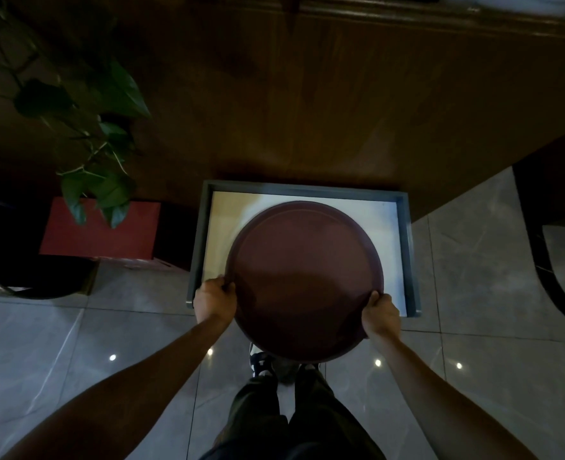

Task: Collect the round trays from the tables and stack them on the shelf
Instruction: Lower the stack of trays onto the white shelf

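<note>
Below, smooth round tray, both hands gripping

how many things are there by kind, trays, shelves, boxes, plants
round tray: 1
grey shelf: 1
red box: 1
plant: 1
total: 4
The left hand and right hand hold the tray over the shelf.

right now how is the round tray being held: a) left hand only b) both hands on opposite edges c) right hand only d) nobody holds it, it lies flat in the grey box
b: the left hand and right hand each grip an opposite edge of the round tray, over the grey box.
</note>
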